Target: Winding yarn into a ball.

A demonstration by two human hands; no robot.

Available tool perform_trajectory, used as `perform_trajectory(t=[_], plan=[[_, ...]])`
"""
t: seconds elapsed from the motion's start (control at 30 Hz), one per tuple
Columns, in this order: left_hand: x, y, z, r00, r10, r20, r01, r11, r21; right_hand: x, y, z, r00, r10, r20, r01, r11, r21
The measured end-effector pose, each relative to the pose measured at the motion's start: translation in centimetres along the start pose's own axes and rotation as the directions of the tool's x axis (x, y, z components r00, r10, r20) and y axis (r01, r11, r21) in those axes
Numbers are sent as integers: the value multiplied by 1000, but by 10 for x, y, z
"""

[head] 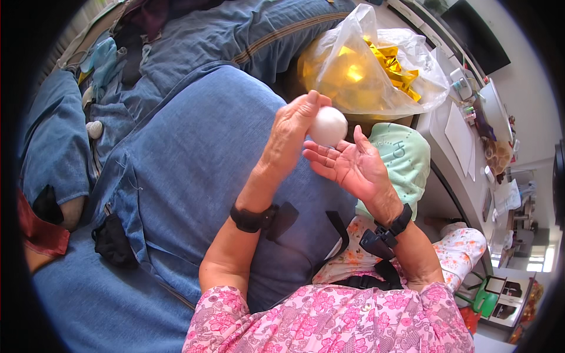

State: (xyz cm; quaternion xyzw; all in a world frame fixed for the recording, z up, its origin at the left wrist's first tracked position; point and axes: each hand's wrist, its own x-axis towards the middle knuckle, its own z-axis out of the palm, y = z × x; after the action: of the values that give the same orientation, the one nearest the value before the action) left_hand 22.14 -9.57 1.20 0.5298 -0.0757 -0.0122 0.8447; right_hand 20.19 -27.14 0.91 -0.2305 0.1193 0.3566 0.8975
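Note:
A smooth white ball (328, 126), possibly foam, is between my two hands over a blue fabric-covered cushioned seat (203, 145). My left hand (296, 125) is cupped against the ball's left side, and some of its fingers are hidden behind the ball. Just below and to the right, my right hand (348, 165) is turned palm up with its fingers spread. Its fingertips lie close under the ball; whether they touch it is hard to tell. Each wrist wears a black strap with a small device.
Beyond my hands stands a clear plastic bag (353, 84) with shiny gold material. A mint-green cloth (399, 163) lies right of my right hand. Along the right runs a white tabletop (459, 145) with papers. A black pouch (114, 240) and a small whitish ball (94, 129) are at left.

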Motion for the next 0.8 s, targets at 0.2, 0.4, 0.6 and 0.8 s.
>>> perform_trajectory(t=[0.2,0.4,0.6,0.8], plan=[[8,-4,-12,972,-103,-210,86,992,-90,-2,-21,-1,988,-143,-63,133,981,-143],[10,-3,-23,938,-344,-38,273,803,-530,0,-25,76,915,-387,115,395,794,-462],[10,-4,-31,944,-278,-180,156,853,-498,5,-26,37,939,-344,-18,311,867,-390],[-1,6,-9,992,-55,-112,48,997,-66,1,0,10,996,-46,-81,36,991,-127]])
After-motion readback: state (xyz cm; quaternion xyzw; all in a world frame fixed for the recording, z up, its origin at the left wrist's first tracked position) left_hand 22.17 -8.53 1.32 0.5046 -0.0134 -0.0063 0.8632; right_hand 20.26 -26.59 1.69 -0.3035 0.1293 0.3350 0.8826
